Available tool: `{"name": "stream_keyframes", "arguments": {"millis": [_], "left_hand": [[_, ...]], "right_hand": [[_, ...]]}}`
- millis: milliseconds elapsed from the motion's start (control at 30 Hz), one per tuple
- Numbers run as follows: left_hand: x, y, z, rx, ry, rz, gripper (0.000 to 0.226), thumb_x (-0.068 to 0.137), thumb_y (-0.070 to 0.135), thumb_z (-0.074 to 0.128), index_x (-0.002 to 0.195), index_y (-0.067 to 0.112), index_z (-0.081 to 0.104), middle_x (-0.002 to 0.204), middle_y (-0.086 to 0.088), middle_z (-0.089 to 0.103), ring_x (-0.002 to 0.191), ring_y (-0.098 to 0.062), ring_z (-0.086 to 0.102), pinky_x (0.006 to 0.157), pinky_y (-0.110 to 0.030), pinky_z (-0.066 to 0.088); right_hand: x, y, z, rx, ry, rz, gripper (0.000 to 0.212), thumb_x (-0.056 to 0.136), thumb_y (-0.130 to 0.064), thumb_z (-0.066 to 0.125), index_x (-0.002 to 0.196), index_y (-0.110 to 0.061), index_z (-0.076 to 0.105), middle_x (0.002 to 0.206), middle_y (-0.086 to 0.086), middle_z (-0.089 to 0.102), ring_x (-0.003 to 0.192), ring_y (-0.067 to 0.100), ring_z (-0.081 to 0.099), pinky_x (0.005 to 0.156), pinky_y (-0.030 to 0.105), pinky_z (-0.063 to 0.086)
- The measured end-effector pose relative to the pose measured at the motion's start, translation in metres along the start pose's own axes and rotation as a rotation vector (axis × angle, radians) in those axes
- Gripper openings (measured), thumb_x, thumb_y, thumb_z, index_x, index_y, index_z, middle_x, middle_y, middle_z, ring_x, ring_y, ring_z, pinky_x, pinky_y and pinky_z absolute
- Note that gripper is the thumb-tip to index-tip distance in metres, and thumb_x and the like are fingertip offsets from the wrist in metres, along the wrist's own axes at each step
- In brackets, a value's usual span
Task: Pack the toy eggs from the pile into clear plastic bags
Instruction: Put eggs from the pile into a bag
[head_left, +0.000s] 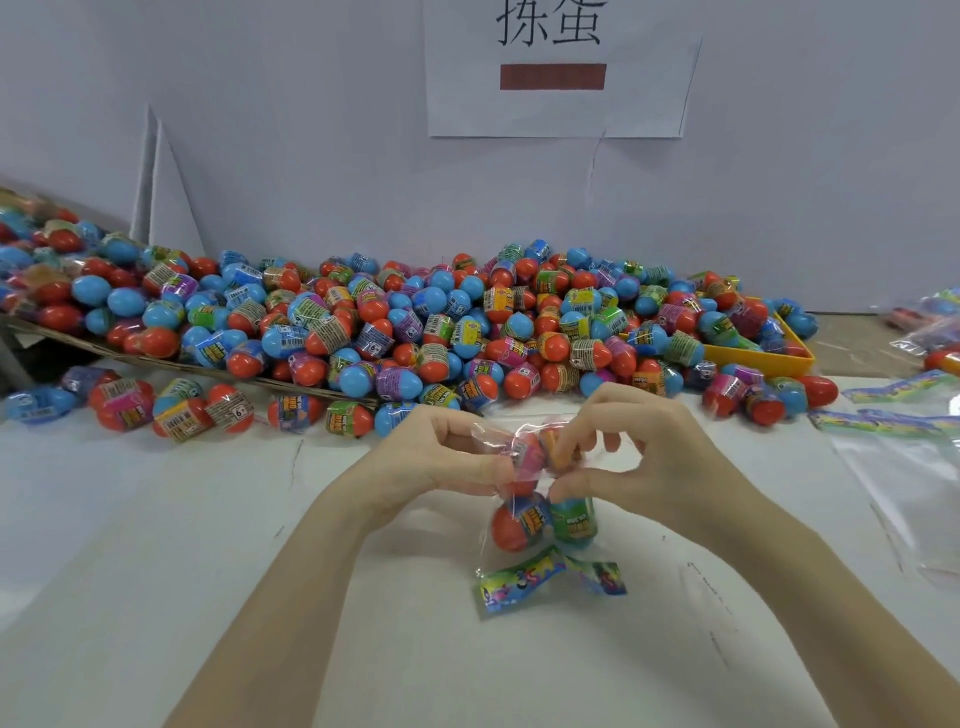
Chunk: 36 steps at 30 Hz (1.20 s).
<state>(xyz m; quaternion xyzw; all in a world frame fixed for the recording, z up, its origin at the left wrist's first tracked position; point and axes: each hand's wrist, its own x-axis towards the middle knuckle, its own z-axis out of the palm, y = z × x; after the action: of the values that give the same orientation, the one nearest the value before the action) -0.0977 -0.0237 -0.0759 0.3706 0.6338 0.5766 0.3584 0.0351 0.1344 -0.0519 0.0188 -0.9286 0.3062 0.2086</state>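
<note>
- Fingers of the left hand curl and pinch the open top of a clear plastic bag, thumb and forefinger closed on the film.
- Fingers of the right hand also curl in, pinching the other side of the bag's mouth, with an orange egg at the fingertips.
- Both hands hold the bag up over the white table; its printed header strip hangs lowest.
- Inside the bag sit a red egg and a green-wrapped egg side by side at the lower end, with a pink-wrapped egg above them between the hands.
- Behind the hands, a big pile of eggs, red and blue, spreads along the wall, partly on a cardboard sheet.
- At the pile's right end lies a yellow tray.
- Far right, empty bags lie flat on the table.
- On the wall hangs a paper sign.
</note>
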Motion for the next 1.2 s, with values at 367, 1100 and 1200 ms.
{"name": "stream_keyframes", "arguments": {"millis": [367,1100,1200], "left_hand": [[0.003,0.0,-0.005,-0.104,0.293,0.156,0.014,0.054,0.035,0.072,0.065,0.028,0.075,0.063,0.01,0.069,0.057,0.001,0.062,0.057,-0.012,0.049],[0.007,0.003,0.002,-0.239,0.228,0.201,0.02,0.07,0.02,0.065,0.05,0.021,0.066,0.055,0.011,0.06,0.055,-0.001,0.057,0.057,-0.014,0.047],[0.006,0.006,0.005,-0.284,0.221,0.224,0.022,0.071,0.022,0.062,0.049,0.02,0.066,0.05,0.01,0.058,0.051,-0.001,0.056,0.054,-0.013,0.047]], "right_hand": [[-0.003,0.015,-0.041,-0.26,-0.125,0.428,0.065,0.077,0.02,0.051,0.126,-0.023,0.055,0.116,-0.007,0.062,0.09,0.001,0.06,0.072,0.01,0.048],[-0.005,0.017,-0.017,-0.153,-0.122,0.331,0.094,0.08,-0.006,0.061,0.133,-0.058,0.004,0.132,-0.032,0.022,0.104,0.012,0.062,0.088,0.033,0.051],[-0.003,0.014,-0.02,0.158,-0.013,0.374,0.091,0.074,-0.034,0.069,0.12,-0.068,-0.002,0.122,-0.035,0.029,0.063,0.011,0.069,0.062,0.021,0.055]]}}
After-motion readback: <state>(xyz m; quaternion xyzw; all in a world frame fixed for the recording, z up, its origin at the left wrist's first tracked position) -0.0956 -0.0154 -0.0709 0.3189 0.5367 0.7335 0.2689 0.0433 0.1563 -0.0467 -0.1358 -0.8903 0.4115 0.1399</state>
